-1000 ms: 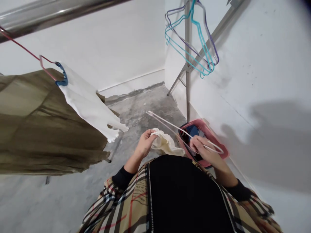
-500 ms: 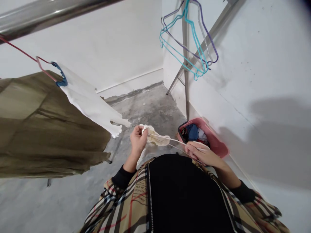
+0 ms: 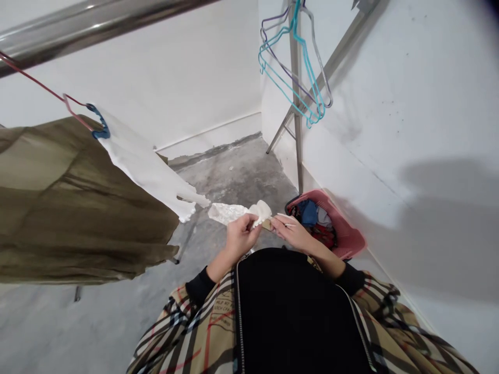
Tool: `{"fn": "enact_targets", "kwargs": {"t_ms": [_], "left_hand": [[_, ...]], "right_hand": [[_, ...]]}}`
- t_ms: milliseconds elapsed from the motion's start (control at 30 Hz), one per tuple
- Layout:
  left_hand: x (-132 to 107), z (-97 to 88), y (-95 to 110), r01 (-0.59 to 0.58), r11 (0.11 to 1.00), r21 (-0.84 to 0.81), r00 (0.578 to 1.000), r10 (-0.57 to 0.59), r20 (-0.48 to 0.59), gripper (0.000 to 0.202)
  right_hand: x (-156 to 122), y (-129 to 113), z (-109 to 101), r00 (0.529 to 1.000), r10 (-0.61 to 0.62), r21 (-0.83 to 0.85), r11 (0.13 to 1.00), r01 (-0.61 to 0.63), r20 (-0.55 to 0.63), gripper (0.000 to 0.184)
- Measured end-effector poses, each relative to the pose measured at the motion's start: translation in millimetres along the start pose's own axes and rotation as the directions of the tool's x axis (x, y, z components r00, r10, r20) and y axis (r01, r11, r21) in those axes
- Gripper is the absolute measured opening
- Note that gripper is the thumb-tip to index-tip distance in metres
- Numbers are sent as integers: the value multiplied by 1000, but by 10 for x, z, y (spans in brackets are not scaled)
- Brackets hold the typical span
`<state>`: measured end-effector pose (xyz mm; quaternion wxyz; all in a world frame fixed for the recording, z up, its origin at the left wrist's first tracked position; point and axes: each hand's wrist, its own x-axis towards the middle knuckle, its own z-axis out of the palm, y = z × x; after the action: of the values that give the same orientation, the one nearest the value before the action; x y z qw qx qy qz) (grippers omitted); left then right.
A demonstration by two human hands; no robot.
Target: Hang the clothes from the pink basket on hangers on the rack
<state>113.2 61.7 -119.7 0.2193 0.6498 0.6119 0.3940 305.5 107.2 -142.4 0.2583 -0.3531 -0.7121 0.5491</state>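
My left hand [image 3: 240,238] is closed, pinching the scalloped edge of a small white garment [image 3: 229,212]. Part of the cloth spreads to the left beyond my fingers, and a bunched fold rises above them. Close by on the right, my right hand [image 3: 295,235] is closed round a thin white hanger [image 3: 287,216]. Only short bits of the hanger show at my fingers; the rest is hidden by hand and cloth. The two hands almost meet in front of my black shirt.
A pink basket [image 3: 350,235] of mixed clothes stands on the floor to the right. Several hangers [image 3: 312,57] hang on a metal frame [image 3: 297,140]. At left, a white top [image 3: 136,166] and an olive garment [image 3: 78,208] hang below a thick metal rail [image 3: 89,26].
My right hand has moved left, close to my left hand, and the stretch of white hanger between them is now mostly covered. My left hand has shifted right and lower with the white garment.
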Motion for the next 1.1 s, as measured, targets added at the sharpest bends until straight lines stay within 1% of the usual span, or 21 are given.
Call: {"fn": "enact_targets", "kwargs": {"t_ms": [67, 133, 167, 233, 333, 400, 433, 500, 567, 600, 633, 667, 767, 867, 933, 1000, 1033, 1067, 1100], "left_hand": [[-9, -7, 33, -71, 997, -11, 995, 72, 67, 11], [-12, -10, 64, -126, 992, -10, 983, 126, 134, 13], [-14, -5, 80, -148, 989, -9, 973, 148, 176, 14], [-23, 18, 111, -204, 979, -16, 940, 200, 277, 16], [-36, 48, 143, -325, 945, -30, 861, 309, 403, 17], [-33, 29, 157, -425, 905, 19, 823, 378, 425, 17], [-27, 2, 166, -474, 877, 73, 815, 407, 412, 17], [-7, -76, 192, -541, 806, 242, 825, 452, 339, 17], [22, -166, 232, -535, 732, 422, 845, 475, 247, 15], [38, -204, 255, -519, 704, 485, 851, 477, 219, 14], [55, -235, 279, -509, 685, 521, 855, 471, 216, 13], [70, -256, 304, -510, 674, 535, 856, 461, 234, 13], [105, -262, 377, -533, 658, 533, 846, 428, 319, 14], [118, -227, 416, -537, 681, 498, 842, 400, 362, 14], [110, -209, 399, -516, 729, 450, 850, 368, 378, 15], [86, -207, 343, -458, 788, 413, 876, 319, 362, 15], [66, -213, 303, -421, 815, 399, 892, 294, 342, 15], [42, -223, 260, -382, 839, 387, 910, 268, 316, 15], [15, -235, 216, -344, 860, 376, 926, 244, 288, 14]], "right_hand": [[42, 58, 9, 997, -60, -4, 998, 60, 48, 50], [60, 112, 11, 994, -81, -6, 997, 81, 68, 52], [63, 139, 15, 996, -81, -5, 997, 81, 41, 53], [66, 195, 33, 995, -70, 5, 997, 71, -73, 55], [71, 268, 72, 971, -68, 13, 997, 73, -228, 58], [76, 292, 81, 959, -90, -3, 996, 92, -268, 59], [76, 293, 76, 957, -104, -11, 994, 105, -272, 59], [71, 275, 44, 957, -122, -11, 992, 123, -264, 59], [67, 235, -1, 962, -131, 12, 990, 138, -241, 59], [68, 209, -23, 964, -135, 29, 989, 145, -229, 59], [75, 181, -41, 966, -139, 45, 987, 152, -220, 59], [88, 153, -54, 966, -143, 60, 985, 160, -216, 59], [156, 75, -63, 955, -180, 55, 979, 198, -235, 59], [221, 3, -67, 941, -232, -19, 972, 235, -248, 60], [229, -55, -102, 951, -247, -57, 969, 240, -187, 59], [194, -111, -177, 959, -265, -76, 963, 258, -103, 51], [159, -125, -230, 957, -276, -83, 960, 269, -86, 44], [113, -120, -290, 954, -282, -87, 958, 273, -106, 38], [56, -88, -358, 947, -271, -86, 962, 259, -172, 34]]}}
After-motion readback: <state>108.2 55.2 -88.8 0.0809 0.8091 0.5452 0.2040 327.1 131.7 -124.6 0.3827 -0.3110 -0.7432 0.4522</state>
